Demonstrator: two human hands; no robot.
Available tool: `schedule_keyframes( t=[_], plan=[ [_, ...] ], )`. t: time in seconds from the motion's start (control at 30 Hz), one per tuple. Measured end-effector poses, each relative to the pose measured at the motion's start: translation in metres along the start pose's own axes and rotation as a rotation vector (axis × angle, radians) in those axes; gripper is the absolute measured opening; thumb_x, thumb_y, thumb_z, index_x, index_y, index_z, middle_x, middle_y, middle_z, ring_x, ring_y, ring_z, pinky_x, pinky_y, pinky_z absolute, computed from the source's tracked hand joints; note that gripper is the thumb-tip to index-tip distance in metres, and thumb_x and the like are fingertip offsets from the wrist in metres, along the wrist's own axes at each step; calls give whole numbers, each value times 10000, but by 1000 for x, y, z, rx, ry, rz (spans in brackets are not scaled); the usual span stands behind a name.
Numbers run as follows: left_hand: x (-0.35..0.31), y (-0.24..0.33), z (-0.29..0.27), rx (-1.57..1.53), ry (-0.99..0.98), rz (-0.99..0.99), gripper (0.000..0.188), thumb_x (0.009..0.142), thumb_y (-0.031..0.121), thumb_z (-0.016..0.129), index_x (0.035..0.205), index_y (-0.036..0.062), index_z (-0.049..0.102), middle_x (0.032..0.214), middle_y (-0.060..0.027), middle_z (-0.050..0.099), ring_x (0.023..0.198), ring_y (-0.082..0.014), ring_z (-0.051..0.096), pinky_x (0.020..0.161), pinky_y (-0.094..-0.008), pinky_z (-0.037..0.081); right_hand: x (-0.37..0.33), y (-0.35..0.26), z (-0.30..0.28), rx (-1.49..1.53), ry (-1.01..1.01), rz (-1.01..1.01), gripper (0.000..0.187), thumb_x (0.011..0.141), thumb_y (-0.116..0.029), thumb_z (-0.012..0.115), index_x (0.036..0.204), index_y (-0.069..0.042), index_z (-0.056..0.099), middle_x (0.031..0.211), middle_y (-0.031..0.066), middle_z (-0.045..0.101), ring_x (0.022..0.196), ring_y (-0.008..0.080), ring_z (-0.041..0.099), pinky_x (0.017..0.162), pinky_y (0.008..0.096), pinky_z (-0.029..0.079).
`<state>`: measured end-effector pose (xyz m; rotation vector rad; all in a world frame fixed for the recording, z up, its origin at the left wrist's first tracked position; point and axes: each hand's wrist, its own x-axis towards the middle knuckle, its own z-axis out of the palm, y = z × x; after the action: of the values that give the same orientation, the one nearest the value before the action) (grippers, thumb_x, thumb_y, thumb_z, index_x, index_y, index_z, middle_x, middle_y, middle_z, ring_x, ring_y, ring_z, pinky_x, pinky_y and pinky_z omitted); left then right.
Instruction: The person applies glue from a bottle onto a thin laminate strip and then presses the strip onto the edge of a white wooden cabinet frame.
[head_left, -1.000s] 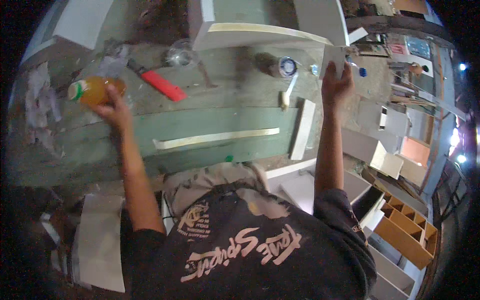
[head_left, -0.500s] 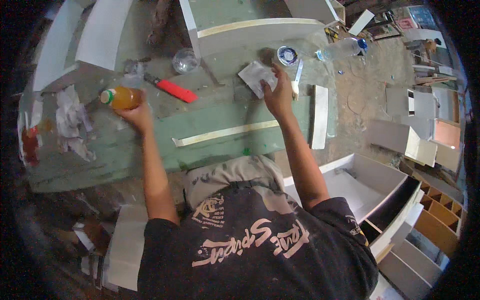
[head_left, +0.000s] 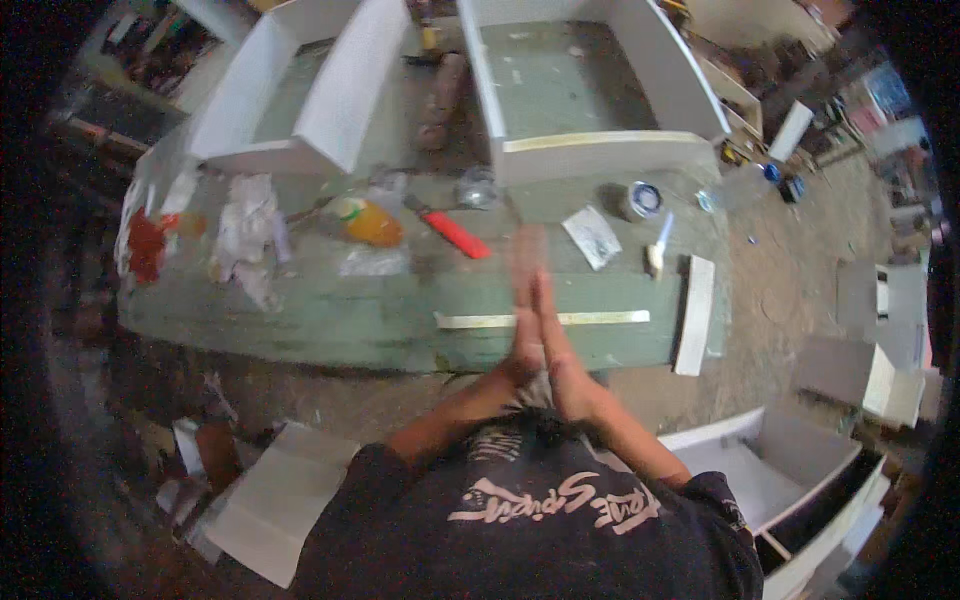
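Above the near edge of the green worktop, my left hand (head_left: 524,338) and my right hand (head_left: 556,340) are pressed palm to palm. Their fingers are stretched out and blurred at the tips, and neither holds anything. Behind them lies a pale strip (head_left: 610,318). A bottle of orange liquid with a green cap (head_left: 372,224) rests on its side to the left. Nearer the hands is a red-handled cutter (head_left: 460,238). On the right, a flat silvery packet (head_left: 592,238) lies near a round tub (head_left: 643,201) and a brush-like tool with a pale end (head_left: 656,258).
White panel frames (head_left: 600,150) stand along the far side. A clear cup (head_left: 477,188) sits before them. Crumpled paper (head_left: 248,225) lies at left, a white board (head_left: 694,316) at right. A clear plastic bottle (head_left: 742,187) lies far right; a white drawer box (head_left: 740,470) stands nearby.
My left hand has let go of the orange bottle, and my right hand has let go of the packet. Both hands have come together in the middle. The view has shifted.
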<state>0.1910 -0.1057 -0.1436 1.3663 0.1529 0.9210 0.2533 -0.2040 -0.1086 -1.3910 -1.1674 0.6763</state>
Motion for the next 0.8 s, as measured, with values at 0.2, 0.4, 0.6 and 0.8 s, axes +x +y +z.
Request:
schedule_keyframes(
  t=[0.2,0.4,0.6,0.8],
  plan=[
    [17,36,54,-82,-194,61,1148,881,841,179,1540,-32,-170,1641,-218,-171,1523,-325,-144,1195,-500,-87,34,-32,-30,104,122,6,1034,894,-810,35,1574,-43,-106,1662,144,-132,1537,320,-48,1224,459,-24],
    [23,54,74,-249,-356,124,1223,840,880,236,1527,-29,-209,1638,-214,-182,1523,-325,-140,1202,-465,-76,27,-53,-38,-82,414,-119,1065,887,-816,-2,1587,-23,118,1677,111,29,1542,280,46,1233,457,17],
    [19,89,91,-436,-460,94,1249,817,875,376,1545,57,-224,1638,-190,-209,1525,-321,-140,1210,-460,94,32,-82,-63,-281,540,-31,1152,806,-881,-40,1595,-53,96,1670,148,-52,1539,316,-32,1224,503,-7],
    [63,122,79,-363,-308,129,1115,906,786,275,1513,23,-266,1618,-203,-262,1510,-321,-203,1174,-498,-66,49,-85,-57,-726,363,-147,827,987,-690,213,1597,-131,214,1669,182,-25,1530,404,-20,1221,534,71]
  ],
)
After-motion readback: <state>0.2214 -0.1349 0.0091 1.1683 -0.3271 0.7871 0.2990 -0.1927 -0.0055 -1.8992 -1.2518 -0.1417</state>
